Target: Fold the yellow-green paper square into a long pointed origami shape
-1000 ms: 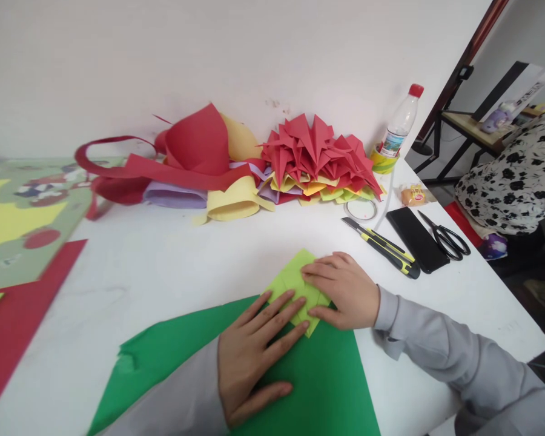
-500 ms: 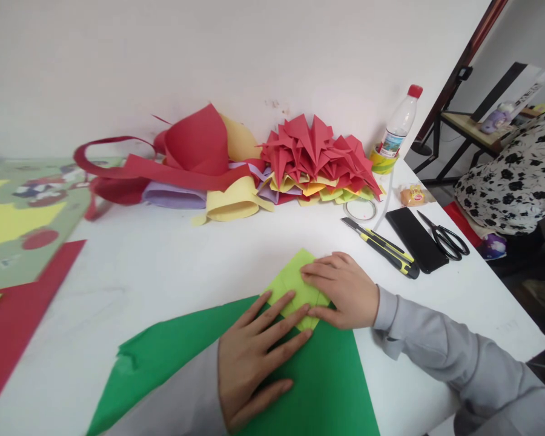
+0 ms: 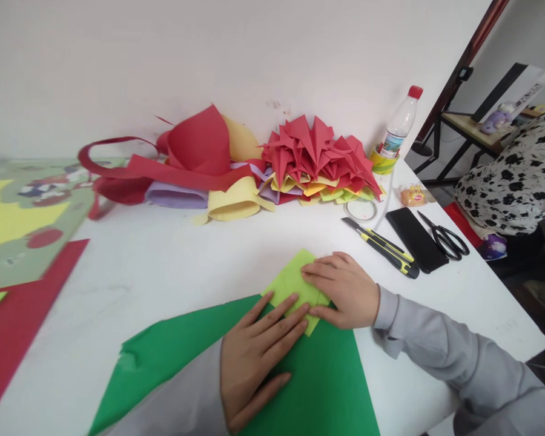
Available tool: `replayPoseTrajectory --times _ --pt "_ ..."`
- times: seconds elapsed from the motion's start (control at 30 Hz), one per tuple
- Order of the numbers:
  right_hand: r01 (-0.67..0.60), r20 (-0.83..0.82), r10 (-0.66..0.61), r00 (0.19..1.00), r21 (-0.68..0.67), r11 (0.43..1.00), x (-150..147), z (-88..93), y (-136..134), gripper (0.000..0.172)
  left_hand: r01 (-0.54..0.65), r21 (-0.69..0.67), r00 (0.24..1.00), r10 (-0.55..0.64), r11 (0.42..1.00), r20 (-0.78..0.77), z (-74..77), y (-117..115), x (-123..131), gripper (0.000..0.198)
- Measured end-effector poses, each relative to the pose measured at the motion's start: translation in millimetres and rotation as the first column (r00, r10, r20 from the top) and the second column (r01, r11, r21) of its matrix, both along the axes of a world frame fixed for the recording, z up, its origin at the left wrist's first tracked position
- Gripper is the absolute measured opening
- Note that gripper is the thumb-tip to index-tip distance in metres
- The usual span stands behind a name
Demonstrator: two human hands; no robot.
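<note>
The left hand (image 3: pixel 258 357), fingers apart, has edged back, seemingly smoothing the folded lime-green paper (image 3: pixel 292 280); the right hand (image 3: pixel 346 292) rests, grip parted.

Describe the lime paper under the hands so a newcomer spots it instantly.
On the white table, find the large green sheet in the foreground. The lime paper lies across its far edge, with the left hand and right hand on it. Unlike that sheet, it is small, folded and yellowish-green.
</note>
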State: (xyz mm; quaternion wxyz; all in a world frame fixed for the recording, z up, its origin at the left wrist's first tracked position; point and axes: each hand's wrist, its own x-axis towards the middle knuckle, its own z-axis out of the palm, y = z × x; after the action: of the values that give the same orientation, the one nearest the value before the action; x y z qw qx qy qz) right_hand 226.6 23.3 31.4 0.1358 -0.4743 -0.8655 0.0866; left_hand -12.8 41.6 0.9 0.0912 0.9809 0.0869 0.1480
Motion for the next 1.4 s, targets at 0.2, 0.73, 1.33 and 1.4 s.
replayPoseTrajectory --times 0.2,0.73,1.33,1.4 --pt "0.004 0.010 -0.004 1.000 -0.003 1.000 -1 1.2 0 0.053 -0.019 0.019 1.000 0.019 1.000 0.020 -3.5 0 2 0.056" --pt "0.000 -0.020 0.000 1.000 0.017 1.000 1 -0.8 1 0.050 -0.042 0.046 0.999 0.042 0.998 0.016 -4.3 -8 4 0.064" --pt "0.025 -0.148 -0.013 0.989 0.081 0.996 4 -8.9 2 0.044 -0.049 -0.004 0.997 0.049 0.999 0.062 2.8 5 6 0.057" --pt "0.013 -0.111 -0.002 0.994 0.092 0.996 4 -8.3 1 0.044 -0.046 0.004 0.997 0.046 0.999 0.062 4.8 5 7 0.056"
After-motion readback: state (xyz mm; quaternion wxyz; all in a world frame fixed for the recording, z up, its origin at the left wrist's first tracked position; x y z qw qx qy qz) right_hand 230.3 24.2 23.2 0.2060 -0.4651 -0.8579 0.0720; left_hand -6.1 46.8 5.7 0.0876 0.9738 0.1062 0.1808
